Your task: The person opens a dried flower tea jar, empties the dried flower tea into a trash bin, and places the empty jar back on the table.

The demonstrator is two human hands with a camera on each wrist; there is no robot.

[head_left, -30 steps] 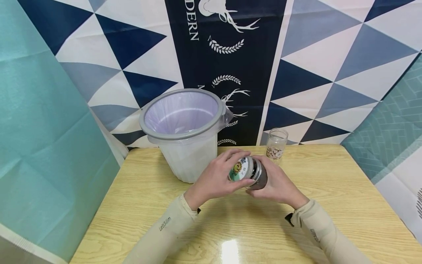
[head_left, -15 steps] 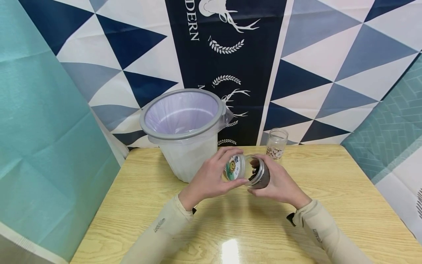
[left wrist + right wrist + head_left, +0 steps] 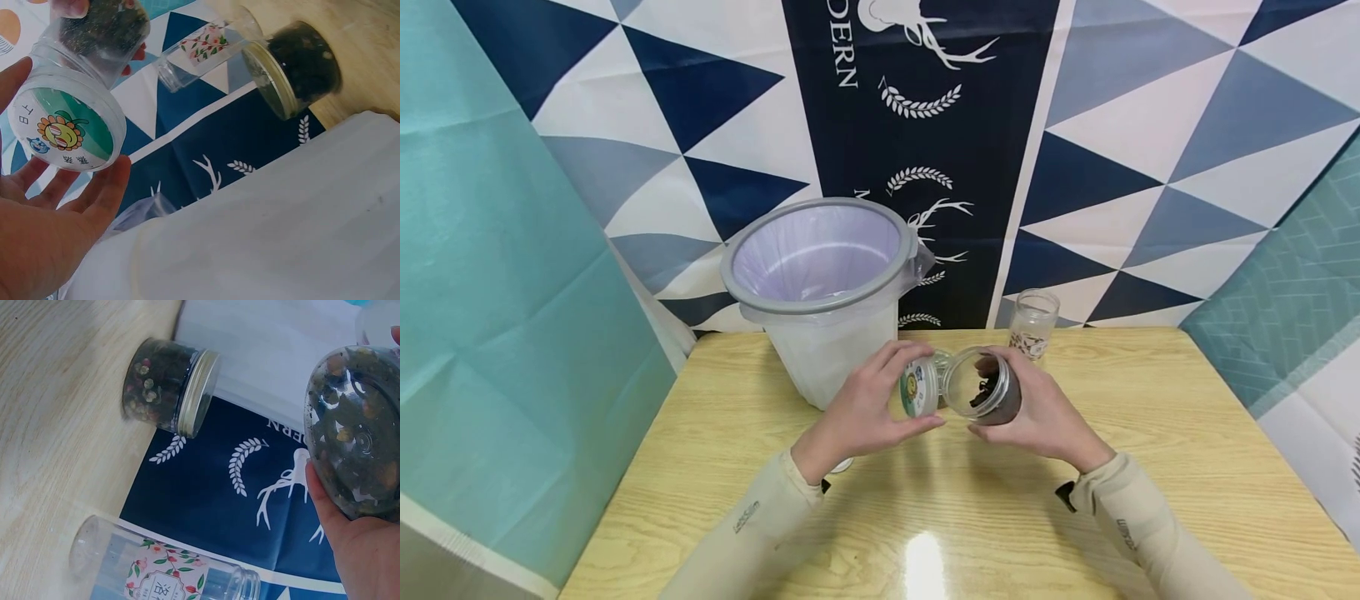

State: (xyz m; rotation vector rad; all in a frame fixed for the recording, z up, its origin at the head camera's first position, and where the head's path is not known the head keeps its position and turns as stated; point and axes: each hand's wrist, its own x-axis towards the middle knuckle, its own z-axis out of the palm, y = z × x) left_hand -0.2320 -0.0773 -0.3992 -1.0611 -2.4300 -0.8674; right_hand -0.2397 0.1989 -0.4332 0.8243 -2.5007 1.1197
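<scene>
My left hand (image 3: 861,404) holds a round lid (image 3: 919,388) by its edge, with fingers and thumb spread around it. A sunflower sticker on green and white covers the lid's top in the left wrist view. My right hand (image 3: 1041,408) grips a clear jar (image 3: 1000,404), tilted with its uncovered mouth toward the lid. Dark dried bits lie inside; the right wrist view shows the jar's base (image 3: 353,437) with brownish pieces. A second jar (image 3: 159,387) with a gold-rimmed lid stands on the table, mostly hidden behind my hands in the head view.
A tall clear bottle (image 3: 1032,321) with a floral label stands by the back wall. At the back left is a white bin (image 3: 827,358) with a grey rim and purple liner. Part of a small white round object (image 3: 842,465) shows beside my left wrist on the wooden table (image 3: 985,525).
The lid has come off the jar and moved left with my left hand, opening a gap. My right hand has shifted slightly right, the jar's mouth turning more into view.
</scene>
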